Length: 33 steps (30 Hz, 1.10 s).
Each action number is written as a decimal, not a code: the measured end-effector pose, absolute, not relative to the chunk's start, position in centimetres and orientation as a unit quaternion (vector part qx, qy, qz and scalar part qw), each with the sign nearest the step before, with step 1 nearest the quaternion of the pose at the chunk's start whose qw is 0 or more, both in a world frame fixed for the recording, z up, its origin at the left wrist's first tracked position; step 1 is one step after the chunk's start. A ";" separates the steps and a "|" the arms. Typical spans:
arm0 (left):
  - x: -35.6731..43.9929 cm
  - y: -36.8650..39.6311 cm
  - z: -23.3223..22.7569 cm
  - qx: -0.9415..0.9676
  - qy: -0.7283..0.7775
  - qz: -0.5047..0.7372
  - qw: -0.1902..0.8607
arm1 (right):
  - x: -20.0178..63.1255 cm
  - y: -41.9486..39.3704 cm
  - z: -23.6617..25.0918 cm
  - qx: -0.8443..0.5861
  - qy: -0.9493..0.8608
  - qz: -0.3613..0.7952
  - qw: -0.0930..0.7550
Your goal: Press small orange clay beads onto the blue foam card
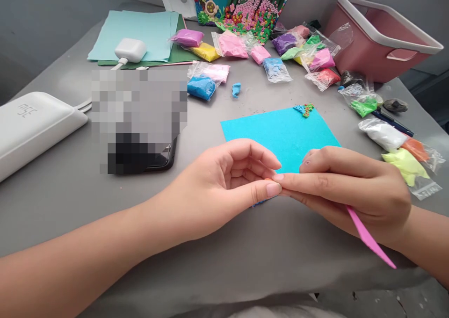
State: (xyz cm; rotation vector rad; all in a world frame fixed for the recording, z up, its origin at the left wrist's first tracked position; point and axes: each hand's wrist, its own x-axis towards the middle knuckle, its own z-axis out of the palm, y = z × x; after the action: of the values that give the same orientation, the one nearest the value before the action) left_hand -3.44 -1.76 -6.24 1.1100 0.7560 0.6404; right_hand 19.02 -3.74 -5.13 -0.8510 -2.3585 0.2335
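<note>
The left hand (pixel 217 187) and the right hand (pixel 347 191) meet fingertip to fingertip over the near edge of a turquoise sheet (pixel 280 133) lying flat on the grey table (pixel 210 262). The left thumb and forefinger are pinched nearly closed on something very small, with a trace of orange at the tips and a bit of blue just under the thumb; what it is cannot be told. The right hand is curled shut around a pink stick (pixel 370 241), flat and pointed, whose end pokes out below the palm toward the table edge, while its straightened finger touches the left fingertips. The sheet is plain and bright, with one small patch of blue, green and red beads (pixel 304 109) at its far corner. Beyond it lie many little clear bags of coloured clay, more than a dozen, among them one blue bag (pixel 201 87), one yellow bag (pixel 205 51) and one white bag (pixel 382 133). One loose blue lump (pixel 236 90) sits between the bags and the sheet. One pink tub (pixel 379 32) stands at the far right, one white box (pixel 31 126) at the left, and one dark phone (pixel 154 159) near it.
</note>
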 end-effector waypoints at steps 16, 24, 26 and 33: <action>-3.5 -1.6 -6.6 0.513 0.345 0.295 0.728 | 18.8 -2.8 -4.9 -0.291 -0.902 0.064 0.313; -3.3 -1.7 -6.5 0.523 0.343 0.296 0.722 | 18.6 -2.8 -4.8 -0.309 -0.879 0.127 0.340; -3.3 -1.7 -6.3 0.517 0.362 0.304 0.714 | 18.7 -2.6 -4.6 -0.338 -0.866 0.137 0.341; -3.3 -1.6 -5.6 0.519 0.417 0.342 0.663 | 19.0 -2.1 -4.7 -0.382 -0.870 0.167 0.262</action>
State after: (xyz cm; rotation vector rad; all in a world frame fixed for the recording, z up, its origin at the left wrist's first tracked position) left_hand -3.33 -1.61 -5.64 1.1725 0.9412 0.7731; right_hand 18.97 -2.14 -4.73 -1.0334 -2.3556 0.4512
